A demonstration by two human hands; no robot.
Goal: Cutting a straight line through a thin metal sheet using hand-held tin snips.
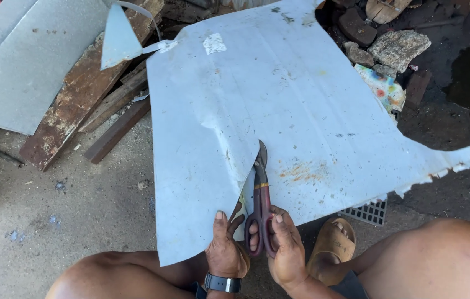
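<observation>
A large pale grey metal sheet [290, 99] lies in front of me, with a cut running up from its near edge. Tin snips [261, 188] with dark red handles sit in that cut, blades pointing away from me. My right hand [286, 249] grips the snips' handles. My left hand [225, 249] holds the near edge of the sheet's left flap [196, 182], thumb on top, just left of the snips. A dark watch is on my left wrist. My bare knees frame the bottom of the view.
A second grey sheet [19, 61] lies at the top left beside rusty metal bars [74, 105]. Stones and rubble [395, 47] sit at the top right. A tan sandal [332, 246] and a small grate [365, 213] lie under the sheet's near edge. The ground is dirty concrete.
</observation>
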